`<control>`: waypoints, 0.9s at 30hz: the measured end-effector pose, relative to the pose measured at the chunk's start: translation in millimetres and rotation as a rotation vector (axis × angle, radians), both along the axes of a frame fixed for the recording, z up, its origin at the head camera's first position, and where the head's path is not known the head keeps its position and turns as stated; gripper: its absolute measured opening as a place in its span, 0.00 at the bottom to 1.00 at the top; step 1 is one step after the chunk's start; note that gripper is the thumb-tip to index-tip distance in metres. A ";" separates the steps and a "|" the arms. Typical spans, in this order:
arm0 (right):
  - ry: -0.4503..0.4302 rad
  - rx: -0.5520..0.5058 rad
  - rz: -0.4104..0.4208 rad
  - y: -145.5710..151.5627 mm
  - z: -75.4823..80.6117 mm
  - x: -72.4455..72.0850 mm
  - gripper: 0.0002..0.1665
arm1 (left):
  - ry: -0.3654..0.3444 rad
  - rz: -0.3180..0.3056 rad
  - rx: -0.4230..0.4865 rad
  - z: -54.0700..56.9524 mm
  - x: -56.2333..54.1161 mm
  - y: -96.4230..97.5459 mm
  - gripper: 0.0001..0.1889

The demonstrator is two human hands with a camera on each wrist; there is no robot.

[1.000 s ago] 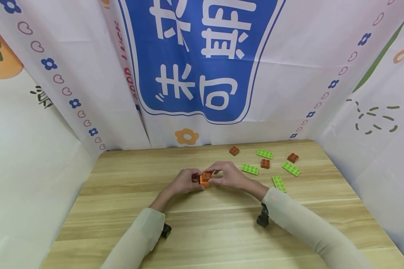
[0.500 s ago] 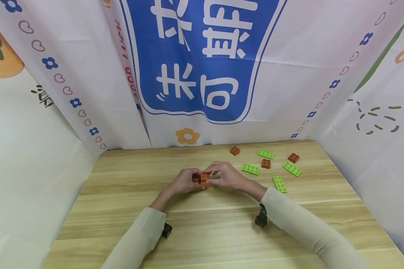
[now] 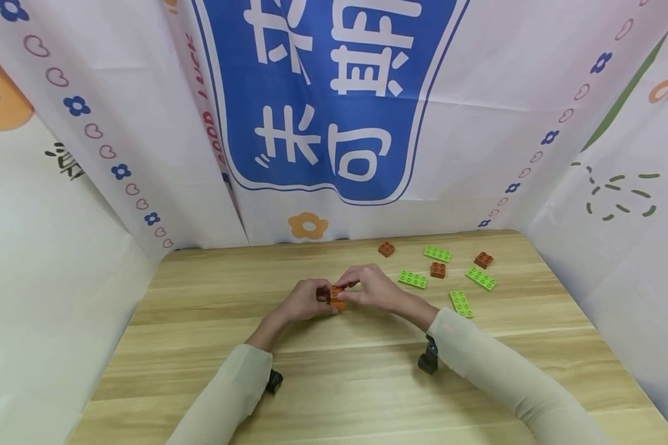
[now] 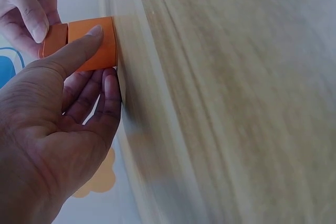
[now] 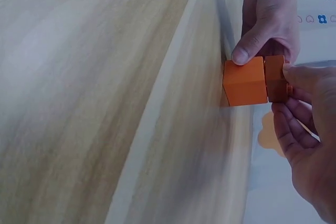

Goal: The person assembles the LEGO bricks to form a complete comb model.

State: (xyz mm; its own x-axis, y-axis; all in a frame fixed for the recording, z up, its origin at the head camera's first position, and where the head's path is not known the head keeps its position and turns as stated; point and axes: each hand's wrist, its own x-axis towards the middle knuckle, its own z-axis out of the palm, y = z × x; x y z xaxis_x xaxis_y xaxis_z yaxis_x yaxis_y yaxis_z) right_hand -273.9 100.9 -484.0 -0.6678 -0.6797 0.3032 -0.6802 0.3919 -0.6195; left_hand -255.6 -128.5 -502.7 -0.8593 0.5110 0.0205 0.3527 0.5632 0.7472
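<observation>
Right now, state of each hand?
Left hand: holding the orange block.
Right hand: pinching the brown brick at the block's top; can't tell if fully seated.

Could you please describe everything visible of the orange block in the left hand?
The orange block is boxy, with smooth, plastic-looking sides. It appears to stand on the wooden table, pinched by the left hand. The brown brick held by the right hand sits over its top, hiding it, with a thin dark seam between.

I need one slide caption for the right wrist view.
Left hand holds orange block; right hand pinches brown block atop it.
</observation>
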 end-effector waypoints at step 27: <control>-0.030 0.013 -0.068 -3.8 0.2 13.2 0.14 | -0.013 -0.016 0.014 -0.3 -0.5 0.9 0.12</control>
